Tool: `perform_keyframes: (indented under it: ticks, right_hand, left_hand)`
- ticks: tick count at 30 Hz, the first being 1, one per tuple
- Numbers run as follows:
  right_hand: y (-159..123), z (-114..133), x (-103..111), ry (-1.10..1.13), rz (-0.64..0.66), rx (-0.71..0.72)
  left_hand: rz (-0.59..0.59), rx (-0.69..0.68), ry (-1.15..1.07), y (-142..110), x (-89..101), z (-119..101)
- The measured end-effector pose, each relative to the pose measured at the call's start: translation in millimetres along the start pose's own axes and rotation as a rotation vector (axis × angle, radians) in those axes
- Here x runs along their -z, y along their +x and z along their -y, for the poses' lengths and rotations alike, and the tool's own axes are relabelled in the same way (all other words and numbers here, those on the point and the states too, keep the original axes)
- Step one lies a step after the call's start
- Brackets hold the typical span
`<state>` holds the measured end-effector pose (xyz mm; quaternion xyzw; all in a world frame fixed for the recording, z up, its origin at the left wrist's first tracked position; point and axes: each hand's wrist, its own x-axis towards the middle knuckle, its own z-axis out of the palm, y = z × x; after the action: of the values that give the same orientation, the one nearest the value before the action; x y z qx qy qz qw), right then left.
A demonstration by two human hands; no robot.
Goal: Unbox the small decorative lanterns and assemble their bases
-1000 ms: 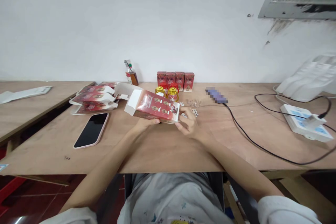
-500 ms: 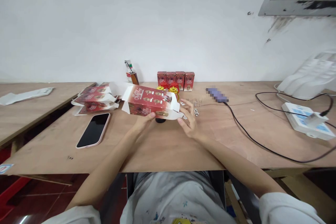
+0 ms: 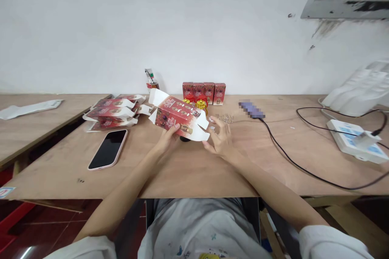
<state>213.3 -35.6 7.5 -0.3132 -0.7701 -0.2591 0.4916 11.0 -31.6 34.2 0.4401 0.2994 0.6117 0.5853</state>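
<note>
Apparently done: four closed cartons (image 3: 205, 92). Outstanding: stacked cartons (image 3: 112, 112), plus the red carton (image 3: 176, 115) — flaps unfolded, above the bench (image 3: 194, 176). Left fingers (image 3: 173, 130) grasp it; right fingers (image 3: 220, 124) bend beside its end — grip indeterminate.

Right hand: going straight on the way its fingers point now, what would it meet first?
Most likely the white end flap of the red printed carton in the left hand; the right hand looks very close, perhaps already touching, but depth is unclear.
</note>
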Motion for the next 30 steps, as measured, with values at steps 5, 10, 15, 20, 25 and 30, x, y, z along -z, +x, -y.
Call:
perform_keyframes:
  ticks: [5, 10, 15, 20, 25, 30]
  right_hand:
    - [0, -2, 0, -0.004, 0.054, -0.128]
    - [2, 1, 1, 0.069, 0.021, -0.083]
    - [2, 2, -1, 0.139, -0.093, -0.047]
    - [-1, 0, -5, 0.171, -0.128, -0.048]
    - [-3, 1, -7, 0.150, -0.100, -0.084]
    - [-3, 3, -8, 0.123, -0.083, -0.074]
  left_hand:
    - [-0.063, -0.032, -0.033, 0, -4.6, -4]
    - [-0.140, -0.047, -0.029, 2, -5.0, -8]
    - [-0.226, -0.157, 0.003, 4, -2.5, -12]
    - [-0.305, -0.296, -0.028, 22, 11.0, -38]
    - [-0.502, -0.241, 0.043, 84, 42.9, -104]
    - [-0.642, -0.104, 0.184, 138, 76.1, -148]
